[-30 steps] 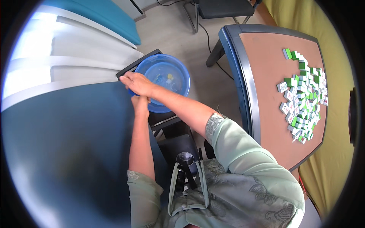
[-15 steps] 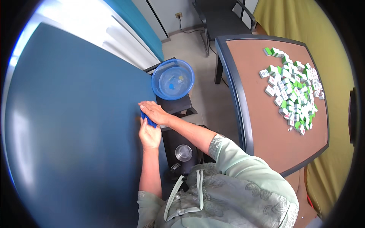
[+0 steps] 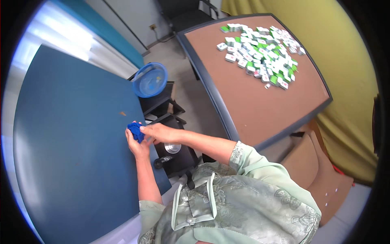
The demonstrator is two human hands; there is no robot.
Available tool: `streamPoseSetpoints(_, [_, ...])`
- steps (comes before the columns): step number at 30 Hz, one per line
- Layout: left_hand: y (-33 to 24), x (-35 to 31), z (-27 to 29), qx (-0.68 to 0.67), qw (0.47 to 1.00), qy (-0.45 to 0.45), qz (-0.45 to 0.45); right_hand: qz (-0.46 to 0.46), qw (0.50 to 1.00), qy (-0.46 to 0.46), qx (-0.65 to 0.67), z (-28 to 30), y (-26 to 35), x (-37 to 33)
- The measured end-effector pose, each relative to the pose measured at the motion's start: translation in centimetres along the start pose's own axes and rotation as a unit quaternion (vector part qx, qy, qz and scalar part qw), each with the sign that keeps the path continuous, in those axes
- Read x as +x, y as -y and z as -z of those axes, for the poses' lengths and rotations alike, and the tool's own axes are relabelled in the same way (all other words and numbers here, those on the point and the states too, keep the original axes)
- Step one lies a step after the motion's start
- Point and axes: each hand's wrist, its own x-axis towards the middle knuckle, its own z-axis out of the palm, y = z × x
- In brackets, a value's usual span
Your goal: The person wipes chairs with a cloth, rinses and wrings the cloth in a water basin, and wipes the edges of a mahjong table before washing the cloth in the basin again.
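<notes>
My left hand is cupped around a crumpled deep-blue cloth, with its fingertips showing past the far edge. From the right, my right hand reaches across, its thumb and fingers closed at the cloth's right edge. The fingers are slightly blurred, and part of their hold is hidden. Both hands are over the right edge of a large dark-blue tabletop. A small brown mark shows on that surface, just beyond the cloth.
A blue plastic basin stands on a dark stand beyond my hands. Below them, a dark shelf holds a round metal-looking container and a dark bottle. Mahjong tiles are heaped on a brown-topped table to the right.
My palms were pressed together with the cloth between them; now the right hand has come off the top and the cloth shows bunched in the left. The view has shifted and turned.
</notes>
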Motion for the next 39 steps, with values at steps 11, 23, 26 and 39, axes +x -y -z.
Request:
streamPoseSetpoints(11, [9.1,-9.5,-10.6,-0.146,0.958,0.154,0.193,0.127,0.921,-0.177,0.322,5.3,-0.6,-12.5])
streamPoseSetpoints(23, [11.1,-19.9,-18.0,-0.004,0.918,0.206,0.338,0.326,0.668,-0.497,-0.449,8.0,-3.6,-23.9])
streamPoseSetpoints(26, [12.6,-22.4,-22.6,-0.029,0.888,0.207,0.409,0.294,0.679,-0.493,-0.458,10.8,-2.4,-28.8])
streamPoseSetpoints(39, [10.1,-27.8,-24.3,-0.199,0.891,0.171,0.371,0.241,0.877,-0.344,-0.231,10.6,-2.0,-31.4])
